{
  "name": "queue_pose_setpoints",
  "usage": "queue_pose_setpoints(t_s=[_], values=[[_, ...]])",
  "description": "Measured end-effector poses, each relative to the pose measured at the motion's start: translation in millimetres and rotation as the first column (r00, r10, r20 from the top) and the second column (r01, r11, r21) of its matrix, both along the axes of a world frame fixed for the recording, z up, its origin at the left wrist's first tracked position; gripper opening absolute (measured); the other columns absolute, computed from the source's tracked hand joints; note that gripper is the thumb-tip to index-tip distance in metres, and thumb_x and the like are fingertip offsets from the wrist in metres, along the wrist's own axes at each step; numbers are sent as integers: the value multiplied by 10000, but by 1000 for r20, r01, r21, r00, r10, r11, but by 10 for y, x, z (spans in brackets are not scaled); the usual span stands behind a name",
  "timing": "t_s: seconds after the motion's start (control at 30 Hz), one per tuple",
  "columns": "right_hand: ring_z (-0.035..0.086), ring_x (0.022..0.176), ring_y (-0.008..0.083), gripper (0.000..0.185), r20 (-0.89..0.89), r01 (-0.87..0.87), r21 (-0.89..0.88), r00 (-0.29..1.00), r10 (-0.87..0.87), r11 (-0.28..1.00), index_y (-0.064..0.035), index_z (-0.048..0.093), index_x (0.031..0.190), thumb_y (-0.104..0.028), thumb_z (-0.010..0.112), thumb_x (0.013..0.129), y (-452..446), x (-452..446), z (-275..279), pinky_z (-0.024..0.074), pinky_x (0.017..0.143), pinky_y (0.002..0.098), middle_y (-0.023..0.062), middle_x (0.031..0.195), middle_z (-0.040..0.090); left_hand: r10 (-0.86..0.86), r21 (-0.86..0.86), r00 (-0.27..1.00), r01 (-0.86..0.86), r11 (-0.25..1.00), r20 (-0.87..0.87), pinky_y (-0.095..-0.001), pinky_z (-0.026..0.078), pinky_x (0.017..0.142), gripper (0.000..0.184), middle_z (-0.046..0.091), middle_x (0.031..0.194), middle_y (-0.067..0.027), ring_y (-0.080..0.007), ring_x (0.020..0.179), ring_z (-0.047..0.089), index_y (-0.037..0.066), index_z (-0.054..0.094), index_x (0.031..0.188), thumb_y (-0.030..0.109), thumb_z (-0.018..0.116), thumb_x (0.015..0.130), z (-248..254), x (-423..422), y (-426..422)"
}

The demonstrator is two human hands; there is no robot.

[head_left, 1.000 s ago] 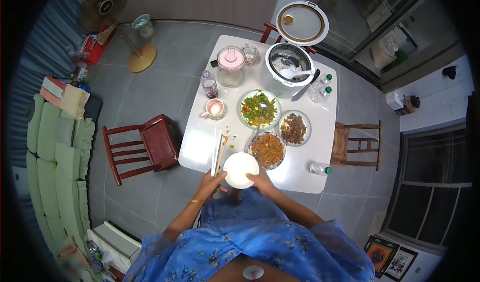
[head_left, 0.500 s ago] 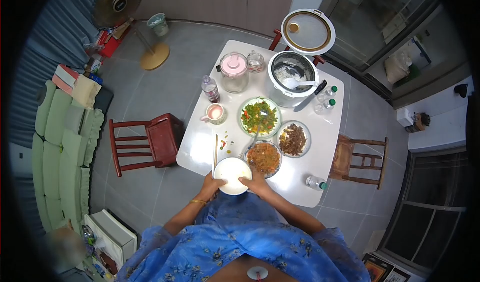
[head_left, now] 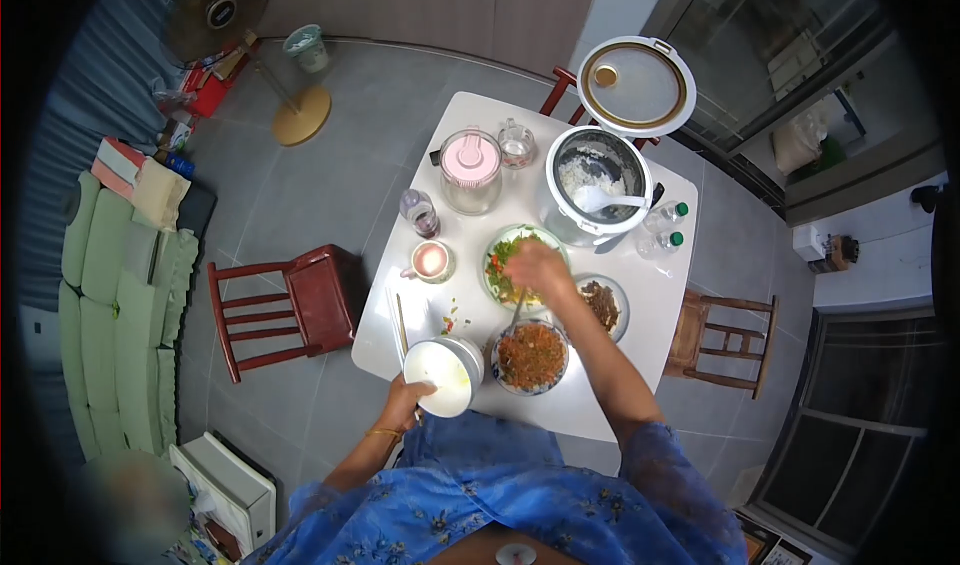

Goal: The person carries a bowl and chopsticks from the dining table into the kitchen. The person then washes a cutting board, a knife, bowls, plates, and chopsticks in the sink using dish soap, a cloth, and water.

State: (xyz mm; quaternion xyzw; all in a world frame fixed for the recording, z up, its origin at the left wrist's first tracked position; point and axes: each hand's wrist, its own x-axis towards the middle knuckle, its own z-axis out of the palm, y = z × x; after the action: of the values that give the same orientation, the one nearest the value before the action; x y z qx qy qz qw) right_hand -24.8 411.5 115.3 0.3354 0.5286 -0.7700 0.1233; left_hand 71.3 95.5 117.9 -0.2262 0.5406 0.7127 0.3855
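My left hand (head_left: 407, 405) grips a white bowl (head_left: 437, 373) at the table's near edge, thumb inside the rim. The bowl is tilted, showing its outer right side, and looks empty apart from a faint yellowish smear. My right hand (head_left: 538, 270) is over the plate of chopped green and red vegetables (head_left: 503, 254), its fingers blurred. Just below those fingers a metal spoon handle (head_left: 518, 311) reaches toward the dish of shredded orange food (head_left: 532, 356); whether I hold it is unclear. My right forearm partly covers the plate of brown meat-like pieces (head_left: 601, 306).
A rice cooker (head_left: 597, 187) with a white paddle stands at the back right, its lid (head_left: 637, 85) beyond. A pink-lidded pitcher (head_left: 471, 170), a mug (head_left: 432, 262), chopsticks (head_left: 401, 323) and bottles (head_left: 660, 230) share the table (head_left: 590, 420). Chairs flank it.
My right hand has left the bowl and moved forward over the green vegetables. My left hand keeps the bowl, now shifted slightly left and nearer me, and tilted. The camera view has shifted slightly.
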Motion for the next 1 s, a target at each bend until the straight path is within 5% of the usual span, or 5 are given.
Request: queue_pose_setpoints(t_s=[0.2, 0.4, 0.73, 0.87, 1.0], values=[[601, 759, 198, 421, -100, 201, 220, 978, -183, 955, -52, 436, 1247, -65, 455, 827, 354, -1445, -328, 467, 622, 296, 112, 912, 587, -81, -5, 996, 81, 997, 42, -278, 504, 647, 414, 622, 906, -111, -188, 766, 616, -47, 521, 1107, -30, 550, 694, -324, -393, -106], [564, 641, 158, 474, 10, 9, 712, 1000, -22, 702, -69, 493, 1224, 4, 442, 758, 632, -2299, -1410, 428, 514, 277, 105, 817, 595, -244, -10, 969, 244, 970, 33, -280, 486, 749, 533, 612, 969, -105, -173, 841, 602, -45, 452, 1234, -19, 546, 710, -500, -665, -362], [613, 859, 358, 189, 55, -33, 921, 997, -48, 388, 16, 646, 859, -76, 564, 715, 602, -2427, -1451, 475, 776, 382, 230, 881, 630, -331, -27, 942, 333, 943, 52, -282, 413, 898, 614, 551, 1144, -117, -176, 1038, 534, -40, 418, 1274, -75, 522, 670, -477, -1044, -576], [589, 910, 394, 334, 46, -50, 947, 999, 18, 318, 26, 642, 912, -243, 634, 714, 703, -2339, -1629, 453, 825, 414, 252, 907, 618, -330, -49, 943, 328, 944, -41, -274, 415, 884, 629, 553, 1134, -117, -170, 1029, 531, -43, 411, 1279, -75, 522, 661, -858, -878, -773], [571, 951, 399, 450, 106, -98, 935, 994, -4, 342, 38, 515, 1145, -161, 587, 748, 506, -2109, -1264, 444, 845, 415, 255, 996, 600, -309, 16, 951, 309, 951, 2, -266, 417, 871, 613, 555, 1105, -105, -166, 996, 534, -39, 420, 1272, -70, 526, 669, -647, -974, -673]])
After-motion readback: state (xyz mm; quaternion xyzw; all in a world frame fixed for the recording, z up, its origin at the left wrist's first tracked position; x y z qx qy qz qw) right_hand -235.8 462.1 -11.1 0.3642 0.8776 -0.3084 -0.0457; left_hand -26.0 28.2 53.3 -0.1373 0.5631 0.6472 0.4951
